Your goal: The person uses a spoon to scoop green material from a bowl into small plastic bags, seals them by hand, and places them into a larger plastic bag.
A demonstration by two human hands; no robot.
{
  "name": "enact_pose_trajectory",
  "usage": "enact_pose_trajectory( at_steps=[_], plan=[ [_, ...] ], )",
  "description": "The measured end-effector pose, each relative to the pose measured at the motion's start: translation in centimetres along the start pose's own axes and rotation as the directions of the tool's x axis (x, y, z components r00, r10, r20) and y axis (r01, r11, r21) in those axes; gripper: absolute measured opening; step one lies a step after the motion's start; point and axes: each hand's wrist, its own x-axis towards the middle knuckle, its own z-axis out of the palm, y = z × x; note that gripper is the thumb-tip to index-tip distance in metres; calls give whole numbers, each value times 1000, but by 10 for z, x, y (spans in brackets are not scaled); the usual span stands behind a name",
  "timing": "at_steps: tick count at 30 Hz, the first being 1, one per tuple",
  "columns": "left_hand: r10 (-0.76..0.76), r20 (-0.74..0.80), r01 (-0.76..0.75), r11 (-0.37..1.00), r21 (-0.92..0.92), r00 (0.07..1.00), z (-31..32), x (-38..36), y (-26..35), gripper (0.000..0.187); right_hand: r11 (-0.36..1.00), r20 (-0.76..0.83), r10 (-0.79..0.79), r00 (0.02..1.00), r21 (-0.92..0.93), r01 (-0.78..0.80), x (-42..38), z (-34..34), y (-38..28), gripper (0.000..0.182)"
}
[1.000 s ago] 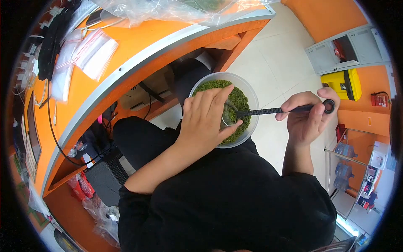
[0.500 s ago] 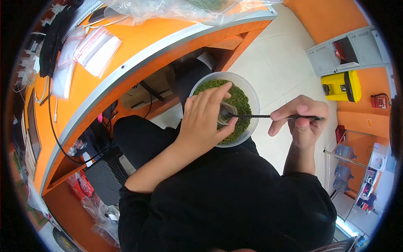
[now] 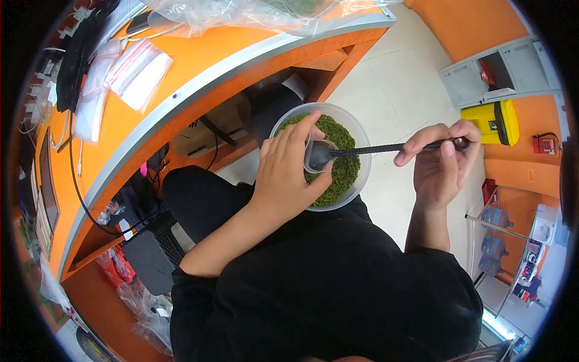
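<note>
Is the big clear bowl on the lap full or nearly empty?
Nearly full: green flakes cover the clear bowl almost to its rim. The left hand hides part of it; depth cannot be told.

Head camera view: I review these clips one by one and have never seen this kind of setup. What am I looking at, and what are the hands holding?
There is no machine here. A person wears a camera on the head, looking down over their own dark clothing and lap, so the round picture is warped at the edges. The left hand holds a small clear cup over a clear plastic bowl filled with a fine green material. The right hand grips a long black spoon, its scoop end at the small cup. Beyond the knees curves an orange desk, with clear plastic bags lying on it.
</note>
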Motion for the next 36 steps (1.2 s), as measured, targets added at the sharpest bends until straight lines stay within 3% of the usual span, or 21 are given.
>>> enact_pose_trajectory(
  at_steps=[1,3,7,12,18,20,21,22,23,25,27,29,33,34,35,36],
  plan=[
    [-2,7,2,1000,4,1000,-1,0,0,70,1000,-1,-1,1000,-1,1,0,-1,0,16],
    [-6,13,6,1000,8,1000,-1,-1,0,70,999,-241,20,970,51,-8,1,-3,1,18],
    [-36,41,37,999,-16,999,-2,-2,2,69,996,-334,61,941,80,-36,1,-5,4,20],
    [-20,32,19,999,51,999,-1,-2,1,68,992,-423,-53,905,81,96,4,-16,5,20],
    [-9,13,9,1000,-19,1000,1,-5,-5,65,991,-561,-33,827,86,98,10,-26,7,19],
    [6,-48,-17,975,-220,999,7,-10,-14,56,988,-606,-6,795,121,100,10,-32,17,18],
    [6,-49,-16,975,-221,999,11,-12,-16,56,995,-573,18,819,94,44,8,-34,25,18],
    [38,-147,-91,922,-377,988,15,-12,-18,52,998,-541,46,840,66,-12,7,-35,31,18],
    [52,-248,-176,840,-513,967,18,-12,-20,48,980,-500,197,843,74,-185,4,-31,36,19],
    [97,-205,-180,879,-442,974,14,-11,-24,42,880,-329,462,824,51,-473,3,-10,43,25],
    [141,-155,-189,910,-369,978,8,-8,-20,35,815,-251,560,790,-2,-579,-3,1,65,30],
    [141,58,-139,990,-25,988,-5,0,-2,24,857,-300,491,818,-1,-515,-14,3,94,35],
    [102,98,-94,992,-82,990,-11,4,5,17,866,-374,475,797,40,-498,-9,23,94,47],
    [23,142,8,975,-221,990,-13,6,8,21,865,-374,477,795,41,-499,-10,27,95,47],
    [-46,195,113,930,-350,980,-13,7,9,25,889,-436,346,831,-131,-439,-13,29,96,52],
    [-44,194,112,929,-352,980,-7,7,7,25,876,-471,202,859,-306,-374,-15,31,96,57]
  ],
)
